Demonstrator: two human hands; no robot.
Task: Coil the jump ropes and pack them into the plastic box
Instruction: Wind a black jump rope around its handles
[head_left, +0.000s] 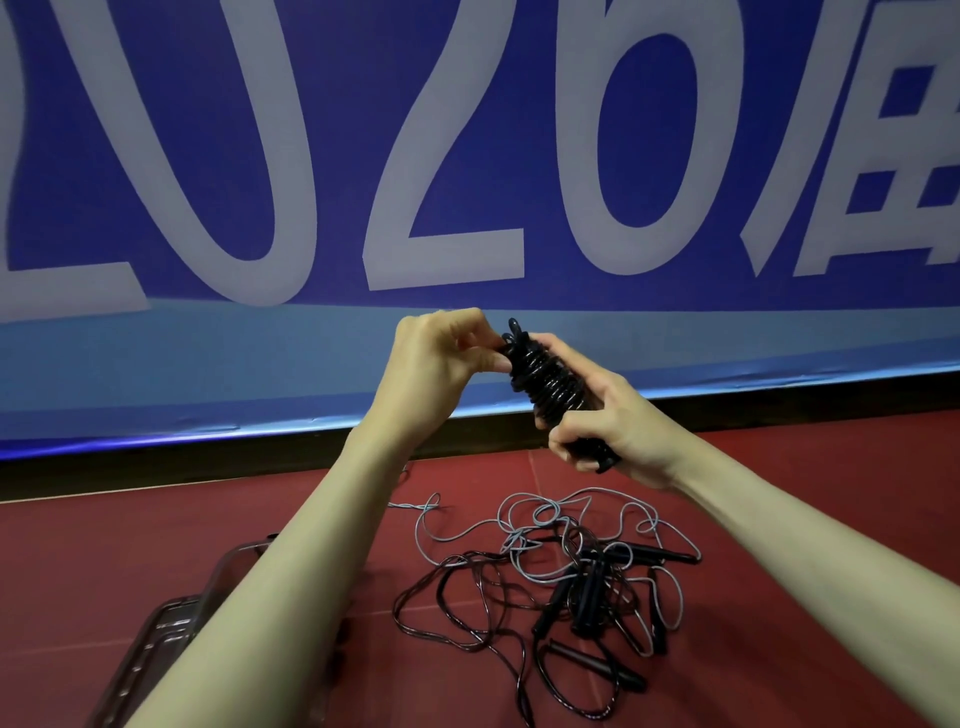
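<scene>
Below, one clear plastic box (171, 618) sits left of one tangled heap of loose ropes (561, 566), while the right hand (608, 431) grips one tightly wound black jump rope (545, 384), the left hand (441, 358) pinching its top.

The blue banner (467, 156) behind the work area carries large white characters. The digits "0", "2" and "6" read clearly across its middle. A partial character at the left edge is cut off by the frame and resembles a "2", giving a probable reading of "2026". A slash-like stroke follows the "6". A white Chinese character at the right edge is cropped and cannot be identified.
</scene>
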